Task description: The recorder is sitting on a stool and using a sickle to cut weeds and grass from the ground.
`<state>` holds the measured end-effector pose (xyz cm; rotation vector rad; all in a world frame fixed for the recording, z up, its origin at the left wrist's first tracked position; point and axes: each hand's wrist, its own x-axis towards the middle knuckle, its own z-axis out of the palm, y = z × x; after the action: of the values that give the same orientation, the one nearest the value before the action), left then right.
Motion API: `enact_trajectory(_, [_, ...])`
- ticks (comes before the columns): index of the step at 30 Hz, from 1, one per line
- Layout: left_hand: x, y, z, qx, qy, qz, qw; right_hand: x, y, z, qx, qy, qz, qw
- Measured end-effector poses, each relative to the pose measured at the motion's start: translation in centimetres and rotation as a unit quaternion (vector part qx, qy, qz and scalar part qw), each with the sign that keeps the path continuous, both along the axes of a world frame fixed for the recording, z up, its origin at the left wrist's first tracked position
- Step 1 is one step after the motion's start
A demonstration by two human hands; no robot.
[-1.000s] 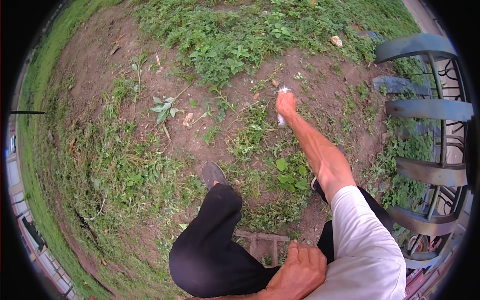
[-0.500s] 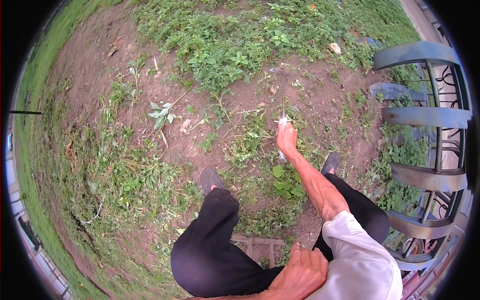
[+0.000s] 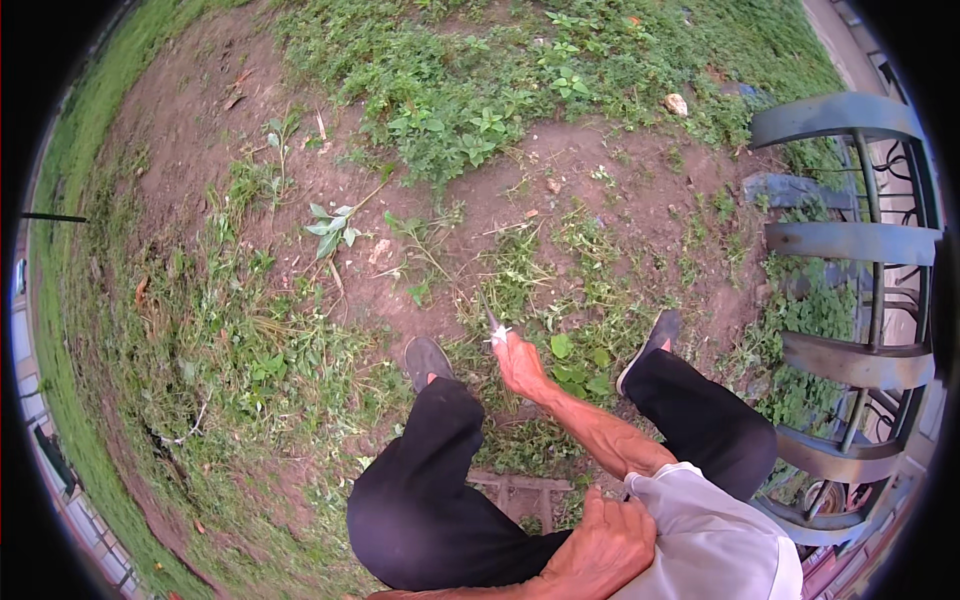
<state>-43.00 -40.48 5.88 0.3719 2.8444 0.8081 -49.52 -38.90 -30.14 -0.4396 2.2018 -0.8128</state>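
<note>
My right hand [image 3: 522, 365] is stretched down to the ground between my feet and is shut on a small pale tool [image 3: 496, 330] with a thin point. The point sits among low weeds [image 3: 575, 350] at the edge of a bare dirt patch [image 3: 600, 190]. My left hand [image 3: 600, 545] lies closed on my thigh at the lower edge, holding nothing that I can see. Black trousers cover both legs, with my left shoe [image 3: 428, 358] and right shoe [image 3: 650, 345] planted on either side of the right hand.
A dark metal chair [image 3: 855, 240] with curved slats stands close on the right. A wooden frame [image 3: 520, 490] shows under my legs. A broad-leaf weed [image 3: 335, 225] grows on the left and a pale stone [image 3: 677, 103] lies at the far right.
My right hand has drawn back from the far dirt patch toward my feet, still holding the pale tool. My left hand has stayed on the thigh.
</note>
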Motion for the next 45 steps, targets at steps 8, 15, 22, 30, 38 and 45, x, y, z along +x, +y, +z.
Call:
enact_trajectory(8, [0.5, -1.1, -0.5, -0.015, -0.004, 0.042, 0.999, -24.7, -7.4, -3.4, -0.041, 0.098, -0.333, 0.937])
enact_trajectory(15, [0.0, -1.6, 0.4, -0.012, -0.015, 0.040, 0.999, -0.4, -7.3, -1.1, -0.002, -0.023, -0.029, 0.999])
enact_trajectory(22, [0.5, -1.5, 0.1, 0.012, -0.024, 0.048, 0.998, -0.8, -3.6, 1.8, -0.045, -0.025, 0.007, 0.999])
enact_trajectory(30, [1.1, -2.4, -0.7, -0.004, -0.002, 0.075, 0.997, -24.6, -10.5, -5.1, 0.001, 0.149, -0.264, 0.953])
enact_trajectory(38, [0.8, -2.3, -0.4, 0.030, -0.077, 0.042, 0.996, 3.4, -9.5, -0.8, -0.031, -0.021, 0.011, 0.999])
enact_trajectory(45, [1.0, -3.1, -0.6, 0.004, -0.007, 0.085, 0.996, -14.1, -9.1, -3.9, -0.046, 0.108, -0.193, 0.974])
